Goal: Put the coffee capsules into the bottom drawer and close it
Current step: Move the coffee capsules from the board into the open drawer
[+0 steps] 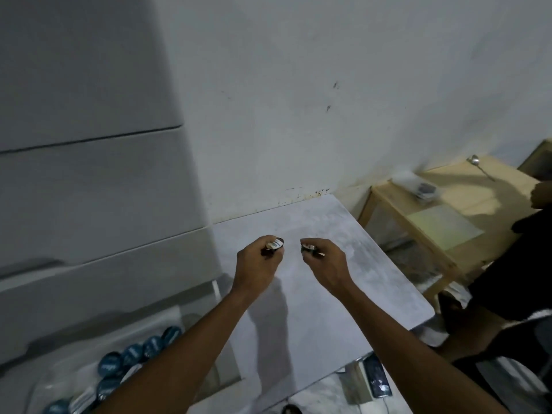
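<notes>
Over the grey tabletop, my left hand grips a dark coffee capsule with a white label. My right hand grips another dark capsule. The two hands are side by side, a short gap between them. At the lower left the open bottom drawer of a grey drawer unit holds several blue-topped capsules; my left forearm hides part of them.
The grey drawer unit rises on the left, its upper drawers closed. A white wall stands behind. At right is a wooden side table with a spoon and a small scale. A person in dark clothes is at the far right.
</notes>
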